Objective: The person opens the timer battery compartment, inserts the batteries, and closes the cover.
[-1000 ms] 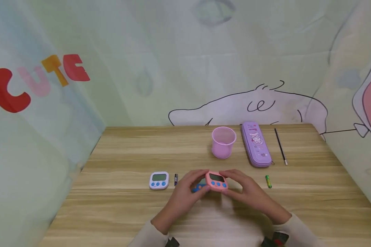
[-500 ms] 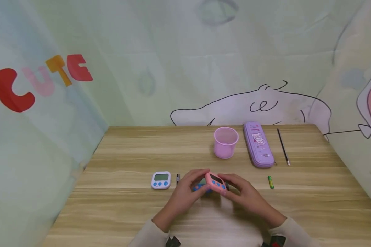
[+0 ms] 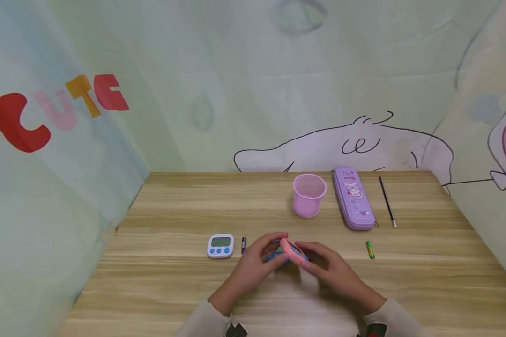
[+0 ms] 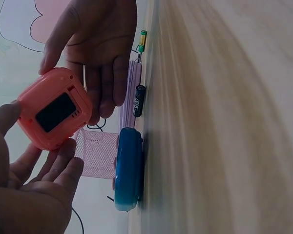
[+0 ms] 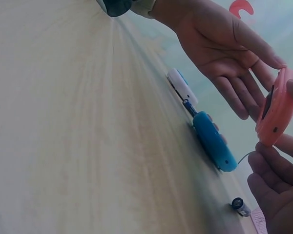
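A pink digital timer (image 3: 293, 253) is held above the table between both hands, seen nearly edge-on from the head. Its back, with a black rectangle, shows in the left wrist view. My left hand (image 3: 252, 266) pinches one side, and my right hand (image 3: 334, 270) pinches the other with thumb and fingers. A blue timer (image 4: 128, 170) lies on the table beneath, partly hidden by my left hand in the head view. Close to it lies a dark battery (image 4: 139, 101). A white timer (image 3: 220, 246) with blue buttons and another dark battery (image 3: 243, 245) lie left of my left hand.
Behind the hands stands a pink mesh cup (image 3: 309, 196). To its right are a purple pencil case (image 3: 354, 200) and a black pencil (image 3: 387, 201). A green battery (image 3: 370, 250) lies right of my right hand on the wooden table (image 3: 173, 290).
The pink timer has turned from showing its screen and buttons to being nearly edge-on. Both hands keep hold of it, and the head view has shifted slightly.
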`<state>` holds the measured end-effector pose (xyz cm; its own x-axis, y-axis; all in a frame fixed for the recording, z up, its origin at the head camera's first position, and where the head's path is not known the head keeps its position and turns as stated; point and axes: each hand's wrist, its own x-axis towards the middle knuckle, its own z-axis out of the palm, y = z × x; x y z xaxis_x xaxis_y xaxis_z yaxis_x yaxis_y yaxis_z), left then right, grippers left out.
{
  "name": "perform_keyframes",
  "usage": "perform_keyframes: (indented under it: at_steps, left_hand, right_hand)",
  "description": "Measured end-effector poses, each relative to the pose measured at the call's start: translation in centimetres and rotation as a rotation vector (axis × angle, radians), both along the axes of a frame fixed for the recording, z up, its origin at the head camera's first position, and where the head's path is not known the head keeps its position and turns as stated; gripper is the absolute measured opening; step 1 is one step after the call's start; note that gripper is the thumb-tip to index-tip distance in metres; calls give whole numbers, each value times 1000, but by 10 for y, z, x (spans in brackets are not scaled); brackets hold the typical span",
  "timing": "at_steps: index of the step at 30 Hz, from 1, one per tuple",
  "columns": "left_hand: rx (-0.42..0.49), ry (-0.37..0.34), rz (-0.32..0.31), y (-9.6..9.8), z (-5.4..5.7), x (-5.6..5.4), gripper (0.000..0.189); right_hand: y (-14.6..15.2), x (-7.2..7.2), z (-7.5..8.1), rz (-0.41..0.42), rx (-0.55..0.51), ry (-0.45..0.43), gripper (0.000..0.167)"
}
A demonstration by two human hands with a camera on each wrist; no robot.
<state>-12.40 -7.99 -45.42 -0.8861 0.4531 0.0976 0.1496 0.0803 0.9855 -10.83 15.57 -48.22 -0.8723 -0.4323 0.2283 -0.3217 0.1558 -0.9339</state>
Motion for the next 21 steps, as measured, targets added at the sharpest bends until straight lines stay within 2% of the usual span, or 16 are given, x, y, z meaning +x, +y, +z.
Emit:
perform_keyframes:
  at_steps: [8,12,21]
  left_hand:
    - [-12,-19,-11,2,-1,0,48]
    - [-14,-24,-22,2,-1,0,48]
    - [5,-82,-27,0,0,3,49]
  right_hand:
    - [-1,2,-3,-8,-5,-53,41]
    - [0,3,-5,-18,12,-45,40]
    - [-7,8,-4,-83,34,-72,35]
